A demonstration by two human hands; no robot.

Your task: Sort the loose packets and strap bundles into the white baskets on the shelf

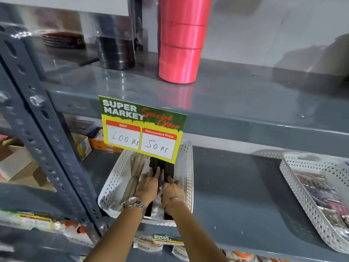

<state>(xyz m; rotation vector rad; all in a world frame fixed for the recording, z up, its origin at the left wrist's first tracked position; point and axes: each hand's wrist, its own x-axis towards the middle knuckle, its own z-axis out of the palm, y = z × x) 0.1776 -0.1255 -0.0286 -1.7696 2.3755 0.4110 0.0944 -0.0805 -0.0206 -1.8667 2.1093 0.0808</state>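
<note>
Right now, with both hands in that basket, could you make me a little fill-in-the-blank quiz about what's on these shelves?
1. Both hands, left hand and right hand, reach into a white ____ on the middle shelf.
2. The price sign gives a discounted price of ____ Rs.
3. The stack of ribbon rolls on the upper shelf is coloured ____.
4. A wristwatch sits on the ____ wrist.

Missing words: basket; 50; red; left
</note>
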